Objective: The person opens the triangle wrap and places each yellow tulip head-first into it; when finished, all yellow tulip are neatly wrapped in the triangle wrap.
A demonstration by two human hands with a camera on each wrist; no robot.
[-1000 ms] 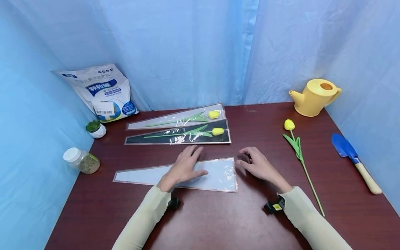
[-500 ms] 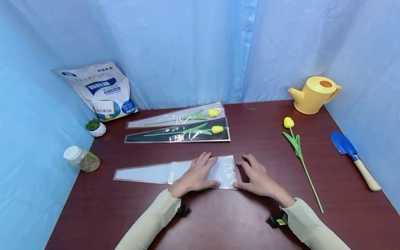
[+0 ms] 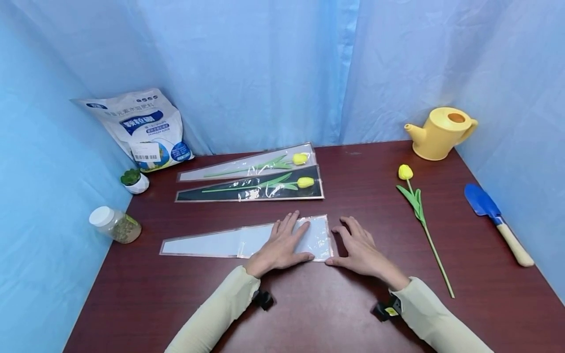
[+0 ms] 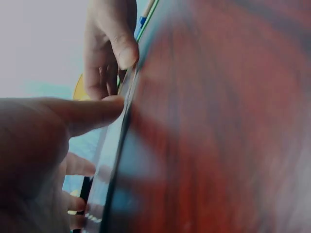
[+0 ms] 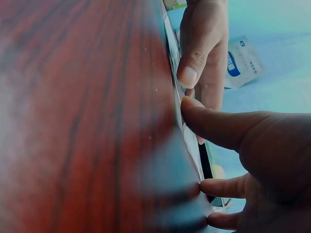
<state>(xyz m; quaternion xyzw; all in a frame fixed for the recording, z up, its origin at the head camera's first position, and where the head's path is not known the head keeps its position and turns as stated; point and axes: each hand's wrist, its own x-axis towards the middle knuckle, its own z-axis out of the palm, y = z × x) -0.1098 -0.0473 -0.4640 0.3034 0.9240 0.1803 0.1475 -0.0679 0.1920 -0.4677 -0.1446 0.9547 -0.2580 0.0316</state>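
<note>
A long tapered clear sleeve with a white backing (image 3: 203,244) lies flat on the table, its wide end to the right. My left hand (image 3: 282,246) rests on its wide part with the fingers spread. At the wide right edge, my right hand (image 3: 363,251) touches the sleeve with thumb and fingertips, the fingers bent and apart. Both wrist views show the two thumbs low at the sleeve's edge. Behind it lie a black-backed sleeve (image 3: 212,195) and a pale-backed sleeve (image 3: 198,174), each with a yellow tulip inside. A loose yellow tulip (image 3: 416,201) lies to the right.
At the right are a blue trowel (image 3: 485,203) with a wooden handle and a yellow watering can (image 3: 439,135). A white printed bag (image 3: 150,132), a small potted succulent (image 3: 136,182) and a white-lidded jar (image 3: 116,226) stand or lie along the left.
My left hand has slid right along the white-backed sleeve. My right hand has come down and in against its wide edge, and the sleeve's right end has shifted slightly left.
</note>
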